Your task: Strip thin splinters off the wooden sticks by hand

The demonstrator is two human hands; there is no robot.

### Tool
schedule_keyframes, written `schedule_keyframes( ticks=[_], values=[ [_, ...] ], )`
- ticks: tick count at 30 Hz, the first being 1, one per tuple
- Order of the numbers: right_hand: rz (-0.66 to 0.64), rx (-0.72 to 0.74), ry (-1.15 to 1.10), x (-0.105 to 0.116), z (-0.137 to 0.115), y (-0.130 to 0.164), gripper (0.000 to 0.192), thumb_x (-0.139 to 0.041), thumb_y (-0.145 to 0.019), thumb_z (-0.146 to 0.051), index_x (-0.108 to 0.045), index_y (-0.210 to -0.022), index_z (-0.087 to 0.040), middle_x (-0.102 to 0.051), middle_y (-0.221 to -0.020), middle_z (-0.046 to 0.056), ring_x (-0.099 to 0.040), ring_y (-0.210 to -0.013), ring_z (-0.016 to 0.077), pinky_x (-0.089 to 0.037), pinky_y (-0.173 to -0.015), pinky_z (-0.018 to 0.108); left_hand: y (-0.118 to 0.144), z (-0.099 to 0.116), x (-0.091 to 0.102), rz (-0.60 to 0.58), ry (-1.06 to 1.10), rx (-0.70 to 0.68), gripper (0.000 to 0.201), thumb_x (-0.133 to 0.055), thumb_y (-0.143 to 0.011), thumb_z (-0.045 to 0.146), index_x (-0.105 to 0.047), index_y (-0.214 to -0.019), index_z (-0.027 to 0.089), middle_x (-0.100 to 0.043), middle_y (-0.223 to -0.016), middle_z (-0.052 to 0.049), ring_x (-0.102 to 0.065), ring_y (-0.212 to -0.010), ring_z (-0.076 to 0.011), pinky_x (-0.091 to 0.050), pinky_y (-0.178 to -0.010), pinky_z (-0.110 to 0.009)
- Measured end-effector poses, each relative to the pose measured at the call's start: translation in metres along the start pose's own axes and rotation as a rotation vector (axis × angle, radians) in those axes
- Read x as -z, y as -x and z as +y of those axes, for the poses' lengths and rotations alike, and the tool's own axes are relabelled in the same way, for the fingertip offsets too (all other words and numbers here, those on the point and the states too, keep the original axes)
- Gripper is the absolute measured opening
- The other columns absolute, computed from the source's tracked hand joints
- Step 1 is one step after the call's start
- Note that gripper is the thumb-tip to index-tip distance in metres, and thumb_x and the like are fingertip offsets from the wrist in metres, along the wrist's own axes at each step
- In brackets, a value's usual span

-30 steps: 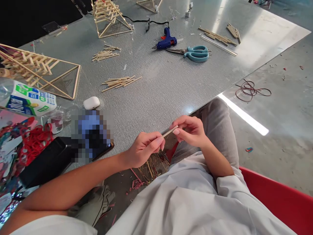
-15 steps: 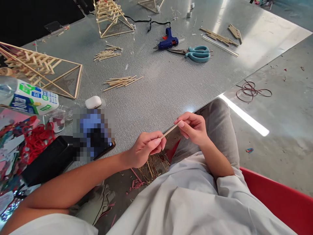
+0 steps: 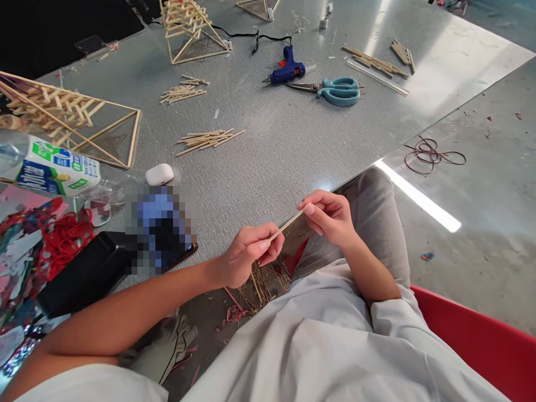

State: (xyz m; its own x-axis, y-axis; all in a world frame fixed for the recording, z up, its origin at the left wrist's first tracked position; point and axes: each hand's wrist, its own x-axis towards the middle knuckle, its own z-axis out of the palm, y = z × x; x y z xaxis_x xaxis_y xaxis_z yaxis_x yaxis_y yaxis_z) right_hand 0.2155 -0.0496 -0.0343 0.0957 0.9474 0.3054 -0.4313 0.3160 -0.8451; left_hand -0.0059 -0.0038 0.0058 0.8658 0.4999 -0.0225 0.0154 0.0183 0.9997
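By the tabletop [image 3: 276, 162], left hand [image 3: 247, 254] and right hand [image 3: 330, 218], fingers [image 3: 310, 209] closed, pinch a stick [image 3: 287, 224] slanting away rightward; bottle label [image 3: 58, 166] unreadable.

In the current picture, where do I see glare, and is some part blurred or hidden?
Head view: pale glare washes over the table toward its right corner; head view: a bright white strip shines on the floor; head view: pixel blocks hide most of a phone-like device; head view: the thin stick looks fairly sharp.
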Motion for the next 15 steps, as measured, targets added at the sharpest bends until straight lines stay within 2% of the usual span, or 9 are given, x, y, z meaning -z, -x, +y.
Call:
schedule_keyframes(
  ticks=[6,9,11,13,15],
  values=[
    [-0.023,-0.068,0.045,-0.0017,-0.0034,0.0014,0.03,-0.081,-0.097,-0.048,-0.074,-0.092,-0.019,-0.053,-0.052,-0.009,-0.038,-0.039,0.004,-0.03,-0.037,0.018,-0.0039,0.0047,-0.0008,-0.009,-0.177,-0.017,0.043,-0.047,-0.11,0.031,-0.05,-0.069,0.019,-0.047,-0.059,0.005,-0.037,-0.051,-0.0084,-0.03,-0.049,-0.023],
    [-0.042,-0.096,0.065,-0.003,-0.0033,0.0029,0.032,-0.082,-0.097,-0.049,-0.072,-0.088,-0.019,-0.054,-0.052,-0.008,-0.04,-0.039,0.0044,-0.028,-0.037,0.019,-0.0051,0.0067,-0.0005,-0.038,-0.281,-0.067,0.049,-0.046,-0.111,0.029,-0.052,-0.064,0.017,-0.048,-0.056,0.004,-0.042,-0.051,-0.0079,-0.033,-0.052,-0.022],
    [-0.043,-0.091,0.059,-0.0033,-0.0017,0.003,0.033,-0.081,-0.097,-0.049,-0.072,-0.088,-0.019,-0.053,-0.051,-0.008,-0.038,-0.038,0.0045,-0.026,-0.037,0.02,-0.0039,0.0059,0.0001,-0.048,-0.267,-0.055,0.054,-0.043,-0.114,0.033,-0.053,-0.063,0.017,-0.047,-0.054,0.004,-0.041,-0.049,-0.0083,-0.034,-0.051,-0.023],
    [0.01,-0.064,0.026,-0.0021,-0.001,0.0017,0.034,-0.08,-0.098,-0.052,-0.071,-0.088,-0.02,-0.047,-0.049,-0.01,-0.033,-0.037,0.0045,-0.024,-0.037,0.02,-0.002,0.0036,0.0006,-0.035,-0.213,-0.01,0.057,-0.038,-0.116,0.039,-0.052,-0.065,0.018,-0.046,-0.053,0.004,-0.04,-0.048,-0.0092,-0.033,-0.048,-0.023],
    [0.148,-0.001,-0.03,0.0013,-0.0042,-0.0013,0.035,-0.078,-0.099,-0.054,-0.069,-0.089,-0.022,-0.041,-0.049,-0.012,-0.031,-0.038,0.0051,-0.023,-0.037,0.02,-0.001,0.0011,0.0005,-0.015,-0.191,0.009,0.059,-0.035,-0.117,0.042,-0.054,-0.067,0.019,-0.048,-0.052,0.004,-0.041,-0.047,-0.0097,-0.035,-0.048,-0.022]
  ],
)
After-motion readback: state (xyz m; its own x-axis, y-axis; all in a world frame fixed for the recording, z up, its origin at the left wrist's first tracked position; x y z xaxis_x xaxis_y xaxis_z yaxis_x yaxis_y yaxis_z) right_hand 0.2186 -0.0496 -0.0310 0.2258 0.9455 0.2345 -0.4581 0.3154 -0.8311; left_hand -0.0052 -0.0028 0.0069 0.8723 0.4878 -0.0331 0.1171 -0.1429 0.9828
